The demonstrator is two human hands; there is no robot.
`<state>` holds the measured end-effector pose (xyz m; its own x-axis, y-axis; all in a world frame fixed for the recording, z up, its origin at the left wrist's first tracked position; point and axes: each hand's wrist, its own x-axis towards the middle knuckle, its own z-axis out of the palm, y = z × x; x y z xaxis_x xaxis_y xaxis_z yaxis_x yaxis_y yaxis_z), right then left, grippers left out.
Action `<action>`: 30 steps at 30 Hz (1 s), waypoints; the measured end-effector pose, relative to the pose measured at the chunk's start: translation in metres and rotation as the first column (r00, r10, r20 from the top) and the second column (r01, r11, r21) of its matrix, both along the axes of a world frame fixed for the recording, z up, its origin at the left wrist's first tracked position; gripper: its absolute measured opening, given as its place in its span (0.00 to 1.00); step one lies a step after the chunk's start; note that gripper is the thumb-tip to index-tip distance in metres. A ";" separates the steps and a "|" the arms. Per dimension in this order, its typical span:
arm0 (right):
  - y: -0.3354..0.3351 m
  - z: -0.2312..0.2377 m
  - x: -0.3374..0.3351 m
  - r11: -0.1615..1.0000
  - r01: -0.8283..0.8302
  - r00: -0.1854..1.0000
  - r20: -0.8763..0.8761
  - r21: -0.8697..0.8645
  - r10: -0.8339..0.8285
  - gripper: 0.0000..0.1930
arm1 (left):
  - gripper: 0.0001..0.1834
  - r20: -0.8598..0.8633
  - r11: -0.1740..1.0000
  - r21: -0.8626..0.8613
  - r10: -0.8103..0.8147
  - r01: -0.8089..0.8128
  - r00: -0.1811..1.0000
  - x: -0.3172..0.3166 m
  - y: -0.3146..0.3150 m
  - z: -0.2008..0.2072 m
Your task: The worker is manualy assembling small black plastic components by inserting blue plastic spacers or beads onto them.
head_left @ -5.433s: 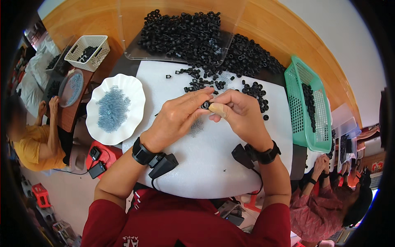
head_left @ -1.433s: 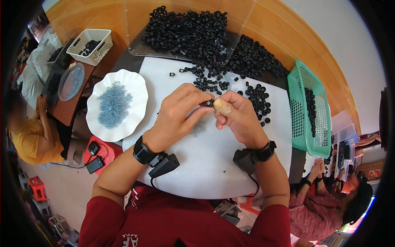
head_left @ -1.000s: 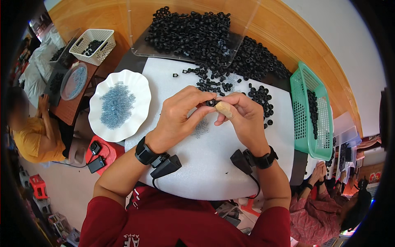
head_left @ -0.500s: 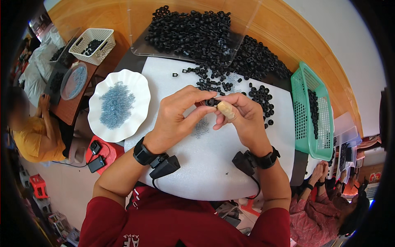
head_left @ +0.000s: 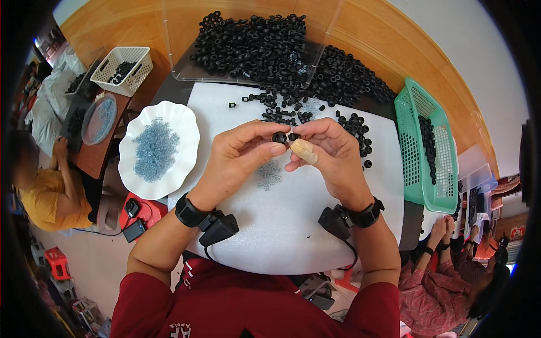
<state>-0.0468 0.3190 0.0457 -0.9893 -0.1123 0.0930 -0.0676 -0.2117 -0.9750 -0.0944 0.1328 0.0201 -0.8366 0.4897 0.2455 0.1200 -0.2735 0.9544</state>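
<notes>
Much free white mat (head_left: 265, 236) toward near edge (head_left: 290, 271), pinching black ring (head_left: 279, 137) in left hand (head_left: 232, 151), smaller piece (head_left: 293, 137) in right hand (head_left: 333, 156).

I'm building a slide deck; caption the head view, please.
Left hand and right hand pinch small black parts above a white sheet, near a scalloped plate of bluish pieces.

Parts (head_left: 355, 125) on mat (head_left: 293, 236) between plate (head_left: 189, 141) and basket (head_left: 411, 160)
</notes>
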 end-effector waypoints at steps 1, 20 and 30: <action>0.000 -0.001 0.000 1.000 0.009 1.000 -0.025 -0.022 -0.009 0.11 | 0.15 0.062 1.000 0.011 -0.016 0.015 0.998 0.000 0.000 0.001; -0.006 -0.011 0.000 0.979 0.108 0.947 -0.319 0.172 -0.048 0.12 | 0.16 0.120 0.999 0.002 -0.048 0.049 0.992 -0.001 -0.002 0.000; -0.004 -0.008 0.002 0.984 0.083 0.961 -0.273 0.158 -0.037 0.09 | 0.16 0.122 0.999 -0.004 -0.047 0.047 0.991 0.001 -0.002 0.004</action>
